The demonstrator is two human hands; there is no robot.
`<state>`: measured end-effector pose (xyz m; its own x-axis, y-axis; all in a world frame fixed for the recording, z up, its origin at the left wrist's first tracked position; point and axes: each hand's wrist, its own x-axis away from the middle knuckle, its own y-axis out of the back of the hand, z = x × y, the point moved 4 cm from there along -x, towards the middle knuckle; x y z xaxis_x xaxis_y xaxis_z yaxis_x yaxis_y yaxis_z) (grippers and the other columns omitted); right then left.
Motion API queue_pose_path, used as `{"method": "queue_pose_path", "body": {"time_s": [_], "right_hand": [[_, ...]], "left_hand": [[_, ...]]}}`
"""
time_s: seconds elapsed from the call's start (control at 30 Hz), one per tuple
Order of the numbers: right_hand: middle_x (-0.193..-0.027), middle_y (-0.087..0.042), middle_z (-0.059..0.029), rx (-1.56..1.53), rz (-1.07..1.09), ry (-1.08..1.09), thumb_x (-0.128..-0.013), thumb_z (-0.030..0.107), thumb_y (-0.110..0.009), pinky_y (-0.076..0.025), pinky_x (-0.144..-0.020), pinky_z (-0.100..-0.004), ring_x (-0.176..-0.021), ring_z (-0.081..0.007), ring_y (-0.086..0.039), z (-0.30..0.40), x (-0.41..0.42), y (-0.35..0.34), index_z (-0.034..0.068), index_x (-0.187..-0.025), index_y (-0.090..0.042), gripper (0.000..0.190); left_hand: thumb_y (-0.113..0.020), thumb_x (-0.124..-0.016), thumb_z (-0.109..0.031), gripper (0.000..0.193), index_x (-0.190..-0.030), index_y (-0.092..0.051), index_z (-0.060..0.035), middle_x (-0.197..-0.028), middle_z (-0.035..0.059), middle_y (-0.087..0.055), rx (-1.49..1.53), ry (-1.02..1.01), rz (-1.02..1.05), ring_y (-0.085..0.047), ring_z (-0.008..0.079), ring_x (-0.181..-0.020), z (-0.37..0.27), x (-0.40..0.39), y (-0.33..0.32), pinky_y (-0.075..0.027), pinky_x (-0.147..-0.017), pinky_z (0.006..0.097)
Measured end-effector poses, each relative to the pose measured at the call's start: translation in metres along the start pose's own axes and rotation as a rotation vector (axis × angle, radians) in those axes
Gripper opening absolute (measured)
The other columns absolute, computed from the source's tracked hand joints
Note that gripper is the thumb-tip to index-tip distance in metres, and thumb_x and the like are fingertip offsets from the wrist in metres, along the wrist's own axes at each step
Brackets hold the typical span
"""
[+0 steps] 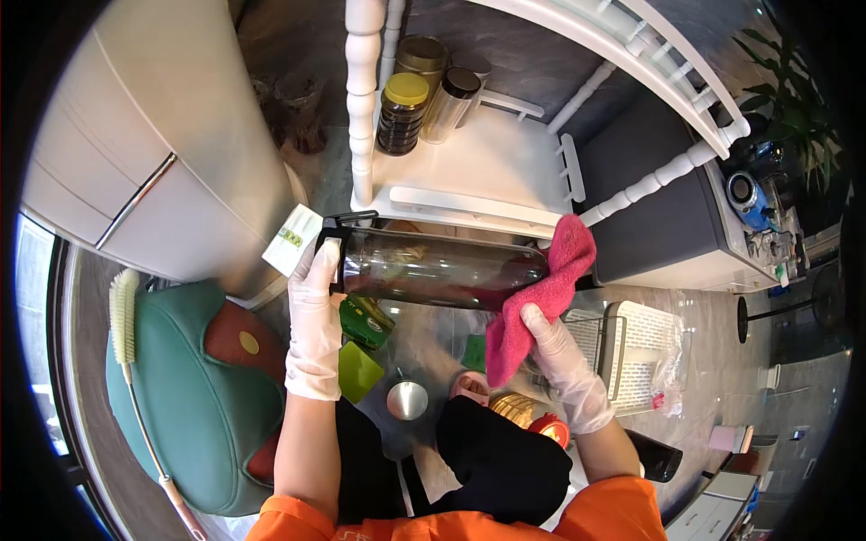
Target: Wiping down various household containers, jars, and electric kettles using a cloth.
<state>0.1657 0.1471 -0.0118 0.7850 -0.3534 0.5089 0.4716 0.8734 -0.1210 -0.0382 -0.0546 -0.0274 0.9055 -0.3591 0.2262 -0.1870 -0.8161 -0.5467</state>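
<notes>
A long, smoky see-through container (440,267), with a black fitting (333,238) at its left end, lies sideways across the middle of the view. That left end is in my gloved left hand (314,297), whose thumb rests on the black part. Beside these fingers a white card (294,238) bearing print sticks out; what fixes it there is hidden. My gloved right hand (558,355) grips a pink cloth (534,297), pressing it against the container's right end. The cloth covers the rim or base there, so I cannot tell which it is.
Ahead stands a white rack (473,162) with a yellow-lidded jar (404,111). A bottle brush (125,324) leans on a green padded seat (196,399) at left. Below are a steel vessel (407,400) and a red-lidded jar (549,429); a wire drying rack (616,358) sits right.
</notes>
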Motion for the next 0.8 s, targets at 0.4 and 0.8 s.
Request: {"method": "queue_pose_path", "body": {"time_s": [0.4,0.8], "right_hand": [[-0.102,-0.060,-0.0053,-0.675,-0.683,0.487,-0.083,0.012,-0.066,-0.050,-0.079,-0.0313,-0.089,-0.0177,-0.060,0.009,-0.008,0.029,0.004,-0.116,-0.053,0.036],[-0.117,-0.053,-0.0104,-0.928,-0.693,0.511,-0.079,0.031,-0.067,-0.048,-0.088,-0.0412,-0.104,-0.0252,-0.056,0.015,0.022,0.062,0.007,-0.133,-0.036,0.067]], "left_hand": [[-0.069,-0.072,-0.005,0.062,-0.128,-0.046,0.0011,-0.118,0.0073,-0.053,-0.443,-0.396,0.110,-0.051,0.0159,-0.105,-0.027,0.014,-0.070,-0.039,-0.095,0.0284],[-0.085,-0.054,-0.044,0.084,-0.120,-0.053,-0.0037,-0.114,0.0168,-0.060,-1.452,-0.812,0.607,-0.056,0.0306,-0.107,0.047,-0.213,-0.330,-0.045,-0.092,0.0368]]}}
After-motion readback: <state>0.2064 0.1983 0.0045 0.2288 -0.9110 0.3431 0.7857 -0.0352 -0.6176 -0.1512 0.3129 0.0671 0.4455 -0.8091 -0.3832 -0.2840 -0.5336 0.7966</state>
